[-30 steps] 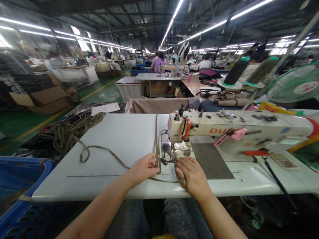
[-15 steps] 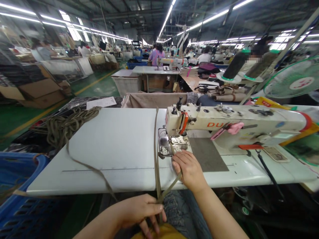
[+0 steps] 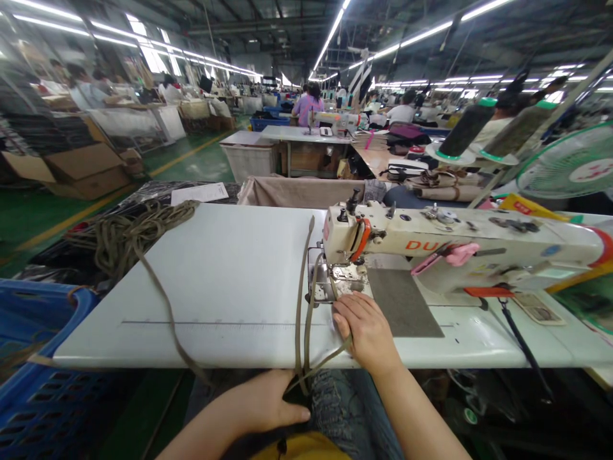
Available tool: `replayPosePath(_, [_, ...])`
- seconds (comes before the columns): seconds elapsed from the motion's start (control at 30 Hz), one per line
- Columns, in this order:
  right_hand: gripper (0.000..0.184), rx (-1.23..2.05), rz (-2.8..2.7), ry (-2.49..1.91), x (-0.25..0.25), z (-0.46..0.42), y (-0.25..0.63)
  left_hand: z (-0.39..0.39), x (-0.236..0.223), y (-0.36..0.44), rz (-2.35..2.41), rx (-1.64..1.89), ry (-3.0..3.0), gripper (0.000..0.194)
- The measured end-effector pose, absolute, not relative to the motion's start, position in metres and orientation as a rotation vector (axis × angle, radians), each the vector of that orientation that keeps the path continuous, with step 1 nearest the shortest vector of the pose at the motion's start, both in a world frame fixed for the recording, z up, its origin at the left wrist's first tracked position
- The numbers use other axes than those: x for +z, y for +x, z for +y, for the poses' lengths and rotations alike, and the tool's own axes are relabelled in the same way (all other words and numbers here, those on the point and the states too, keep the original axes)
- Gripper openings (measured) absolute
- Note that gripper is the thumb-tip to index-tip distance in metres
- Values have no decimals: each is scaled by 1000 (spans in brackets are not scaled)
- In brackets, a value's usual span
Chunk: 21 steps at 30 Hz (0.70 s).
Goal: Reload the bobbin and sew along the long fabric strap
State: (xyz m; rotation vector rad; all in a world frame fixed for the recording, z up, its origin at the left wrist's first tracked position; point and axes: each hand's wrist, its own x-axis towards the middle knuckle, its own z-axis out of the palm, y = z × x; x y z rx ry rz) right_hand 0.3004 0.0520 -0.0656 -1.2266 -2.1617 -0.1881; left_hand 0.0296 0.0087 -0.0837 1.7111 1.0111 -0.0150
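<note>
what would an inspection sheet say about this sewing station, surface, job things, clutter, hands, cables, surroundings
Surface: white tabletop, ruler line near its front edge.
Job's things: olive strap, in strands by the sewing machine; strap heap at left.
Clutter: paper sheet beyond the tabletop; pink item on the machine.
Hands: right hand on the strap, just in front of the needle plate; left hand at the front edge near hanging strap, grip unclear.
Cables: black cord hanging over the front edge; purpose unclear.
Surroundings: blue basket left, fan right, people behind.
</note>
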Motion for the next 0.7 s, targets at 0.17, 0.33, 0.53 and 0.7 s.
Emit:
replayPosePath(0.17, [28,-199,-2163,-1219,-66,53,300,-2,-70,20,1066,18,1696,42])
replayPosePath(0.33, [28,-205,-2164,-1207,-65,54,299,-10,-91,32,1288,-162,1950,41])
replayPosePath(0.53, [30,-225,-2173,-1211,-64,54,299,-28,-152,40,1224,-502,2195,43])
replayPosePath(0.7, [31,-203,-2173,-1223,-64,53,300,-21,-146,21,1136,-214,1863,75])
